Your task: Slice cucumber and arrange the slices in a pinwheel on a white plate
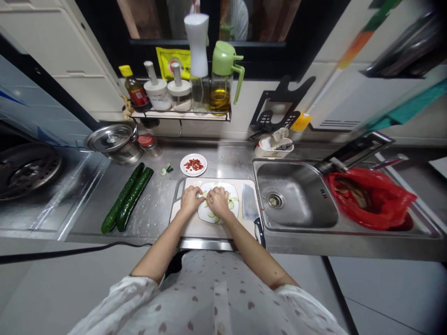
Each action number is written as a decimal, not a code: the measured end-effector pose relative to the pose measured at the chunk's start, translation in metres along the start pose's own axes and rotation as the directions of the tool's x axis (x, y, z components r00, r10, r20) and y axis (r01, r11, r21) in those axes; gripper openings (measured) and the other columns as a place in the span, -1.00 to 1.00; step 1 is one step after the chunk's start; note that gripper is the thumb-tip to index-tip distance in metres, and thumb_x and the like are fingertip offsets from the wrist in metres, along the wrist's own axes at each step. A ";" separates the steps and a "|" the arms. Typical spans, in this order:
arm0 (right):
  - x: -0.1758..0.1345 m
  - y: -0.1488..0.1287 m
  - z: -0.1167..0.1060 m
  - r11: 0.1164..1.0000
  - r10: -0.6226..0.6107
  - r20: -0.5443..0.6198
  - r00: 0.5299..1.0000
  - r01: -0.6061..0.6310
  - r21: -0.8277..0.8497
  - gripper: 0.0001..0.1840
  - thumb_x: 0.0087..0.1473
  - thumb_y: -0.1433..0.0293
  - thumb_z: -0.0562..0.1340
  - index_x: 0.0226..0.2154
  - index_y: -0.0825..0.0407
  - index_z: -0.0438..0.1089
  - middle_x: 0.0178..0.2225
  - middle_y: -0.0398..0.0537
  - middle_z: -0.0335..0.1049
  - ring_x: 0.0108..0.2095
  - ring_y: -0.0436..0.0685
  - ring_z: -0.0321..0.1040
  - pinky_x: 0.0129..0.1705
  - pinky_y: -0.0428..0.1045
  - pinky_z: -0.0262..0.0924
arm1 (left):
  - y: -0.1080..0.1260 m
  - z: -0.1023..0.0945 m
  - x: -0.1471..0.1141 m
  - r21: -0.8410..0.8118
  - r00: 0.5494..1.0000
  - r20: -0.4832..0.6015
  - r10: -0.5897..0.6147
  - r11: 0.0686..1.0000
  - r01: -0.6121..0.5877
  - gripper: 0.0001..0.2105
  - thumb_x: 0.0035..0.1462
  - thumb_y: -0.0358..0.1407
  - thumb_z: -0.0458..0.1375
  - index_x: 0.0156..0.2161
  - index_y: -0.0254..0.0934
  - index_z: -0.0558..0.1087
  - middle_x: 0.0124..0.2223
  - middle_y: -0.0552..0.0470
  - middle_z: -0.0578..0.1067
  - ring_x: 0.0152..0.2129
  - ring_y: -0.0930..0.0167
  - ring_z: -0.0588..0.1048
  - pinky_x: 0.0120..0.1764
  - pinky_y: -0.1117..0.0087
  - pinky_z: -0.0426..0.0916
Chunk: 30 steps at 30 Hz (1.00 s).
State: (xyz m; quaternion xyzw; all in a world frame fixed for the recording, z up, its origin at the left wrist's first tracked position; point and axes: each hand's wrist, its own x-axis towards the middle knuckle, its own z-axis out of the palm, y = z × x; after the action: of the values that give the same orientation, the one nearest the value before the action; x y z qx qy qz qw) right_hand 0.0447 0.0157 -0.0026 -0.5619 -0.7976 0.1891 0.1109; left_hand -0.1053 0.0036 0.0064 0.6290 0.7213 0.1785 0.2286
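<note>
A squarish white plate [204, 215] holds thin pale-green cucumber slices [211, 216] and lies on a light cutting board [199, 230]. Over the plate's upper left, my left hand [191, 197] has its fingers pinched together at a slice. My right hand [218, 203] is just beside it, its curled fingertips also closed on a slice, nearly meeting the left ones. The fingers partly hide what they grip. On the board's right side lies a kitchen knife [249, 202] with a wide blade and black handle. Behind the board stands a small white dish [183, 168] of red bits [194, 164].
Two whole cucumbers [134, 200] lie at left, with cucumber end pieces [166, 170] nearby. A lidded steel pot [115, 144] and a red-capped jar [150, 145] stand behind. To the right are a sink [296, 197] and a red plastic bag [373, 197]. A seasoning rack [181, 114] hangs above.
</note>
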 end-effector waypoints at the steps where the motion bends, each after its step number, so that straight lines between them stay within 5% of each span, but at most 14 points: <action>1: -0.001 0.001 -0.001 1.000 0.006 -0.008 1.000 -0.006 0.005 -0.83 0.18 0.35 0.12 -0.35 0.00 0.41 -0.19 -0.01 0.32 -0.09 0.20 0.05 -0.09 0.06 -0.14 | 0.000 -0.001 0.000 -0.003 1.000 -0.001 0.002 1.000 -0.002 -0.86 -0.02 -0.28 0.26 -0.29 -0.21 0.48 -0.27 -0.01 0.40 -0.23 0.31 0.39 -0.17 0.37 0.24; 30: 0.001 -0.002 -0.006 0.999 0.038 -0.009 0.999 -0.038 -0.025 -0.83 0.19 0.33 0.12 -0.30 -0.02 0.42 -0.18 0.00 0.32 -0.08 0.21 0.05 -0.07 0.07 -0.15 | -0.001 -0.002 -0.001 0.027 1.000 -0.015 -0.011 1.000 0.012 -0.85 -0.01 -0.23 0.26 -0.30 -0.19 0.47 -0.24 -0.01 0.41 -0.18 0.28 0.38 -0.16 0.36 0.25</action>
State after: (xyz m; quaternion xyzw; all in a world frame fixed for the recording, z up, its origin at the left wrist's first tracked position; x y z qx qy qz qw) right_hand 0.0450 0.0175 0.0037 -0.5792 -0.7886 0.1788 0.1039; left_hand -0.1074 0.0029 0.0071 0.6266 0.7288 0.1721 0.2159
